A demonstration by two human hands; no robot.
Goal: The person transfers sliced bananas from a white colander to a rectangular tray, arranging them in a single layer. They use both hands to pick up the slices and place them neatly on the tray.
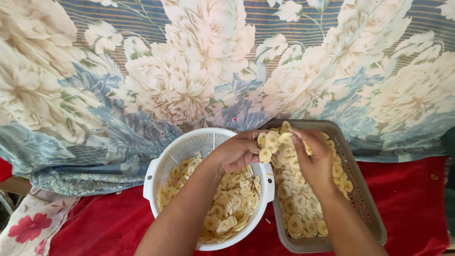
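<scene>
A large floral sheet [189, 80] with pale cream blooms, blue leaves and thin stripes fills the upper part of the view, lying in soft folds. Below it spreads a red cloth [407, 199]. At the lower left corner lies a white cloth with red flowers [28, 227]. Soft, even daylight falls across everything.

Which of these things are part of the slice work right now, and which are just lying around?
In use:
left hand holding a clump of banana slices
right hand
white colander
grey tray

Lying about:
floral sheet
red cloth
flowered cloth
</scene>
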